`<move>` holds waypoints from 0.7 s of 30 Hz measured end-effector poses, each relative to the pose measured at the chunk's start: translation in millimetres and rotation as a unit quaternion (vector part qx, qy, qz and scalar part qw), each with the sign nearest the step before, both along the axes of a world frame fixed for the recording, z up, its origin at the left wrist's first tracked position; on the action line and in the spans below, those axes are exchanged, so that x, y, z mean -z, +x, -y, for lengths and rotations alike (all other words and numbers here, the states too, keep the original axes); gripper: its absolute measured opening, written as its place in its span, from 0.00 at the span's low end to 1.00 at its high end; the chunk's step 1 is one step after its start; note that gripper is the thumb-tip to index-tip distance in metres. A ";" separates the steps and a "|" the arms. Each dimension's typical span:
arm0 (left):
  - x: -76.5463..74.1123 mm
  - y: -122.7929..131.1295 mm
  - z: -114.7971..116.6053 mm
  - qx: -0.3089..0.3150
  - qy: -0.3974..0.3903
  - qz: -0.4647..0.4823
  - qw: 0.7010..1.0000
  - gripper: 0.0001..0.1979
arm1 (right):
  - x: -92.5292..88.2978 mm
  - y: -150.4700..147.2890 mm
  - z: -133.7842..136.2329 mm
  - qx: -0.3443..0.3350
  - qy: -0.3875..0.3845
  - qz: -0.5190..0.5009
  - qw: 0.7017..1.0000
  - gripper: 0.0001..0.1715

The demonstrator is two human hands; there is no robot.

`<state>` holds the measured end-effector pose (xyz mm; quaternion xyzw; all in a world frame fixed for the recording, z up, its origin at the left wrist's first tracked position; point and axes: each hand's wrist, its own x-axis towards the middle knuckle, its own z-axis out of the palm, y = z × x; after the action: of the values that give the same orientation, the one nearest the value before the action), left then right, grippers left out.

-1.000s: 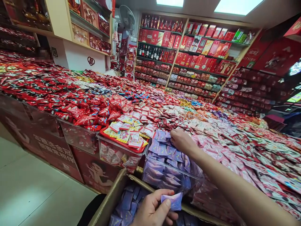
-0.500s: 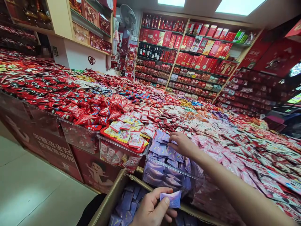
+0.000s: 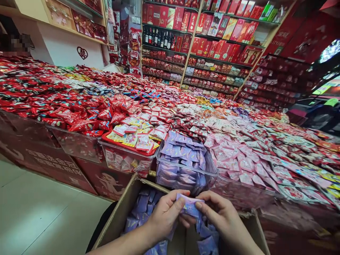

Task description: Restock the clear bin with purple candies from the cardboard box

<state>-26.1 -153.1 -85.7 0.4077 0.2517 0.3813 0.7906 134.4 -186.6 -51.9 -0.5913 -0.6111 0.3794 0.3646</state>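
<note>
While I scan the head view from the left, pale floor (image 3: 39,216) tiles run along the front of the surface (image 3: 90,177), the broadest stretch of room I see. Red packets (image 3: 71,117) heap right up to the surface's near edge, then comes a red-rimmed tub (image 3: 138,151) of yellow and pink packets. On the near side of it, a cardboard box (image 3: 118,212) gapes upward, loose purple packets (image 3: 142,205) inside; my left forearm crosses its left edge. My left hand (image 3: 165,214) is nearly closed, pinching one end of a single purple packet (image 3: 190,208) between thumb and fingers. That packet is above the box's mouth, on the near side of a clear bin (image 3: 211,170) stacked with similar ones. My right hand (image 3: 223,212) grips the other end, thumb on its face and fingers curled. A narrow gap separates that forearm from the box's right wall. Right of the bin, pink packets (image 3: 247,159) spread to the edge.
</note>
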 end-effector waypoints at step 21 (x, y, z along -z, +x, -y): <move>13.0 0.1 -8.3 -0.017 0.057 -0.131 0.990 0.17 | -85.0 15.1 -78.6 0.025 0.142 0.108 0.984 0.10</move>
<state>-26.0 -144.8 -98.7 0.4941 0.3381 0.3518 0.7195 149.5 -108.0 33.1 -0.5860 -0.6793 0.2133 0.3867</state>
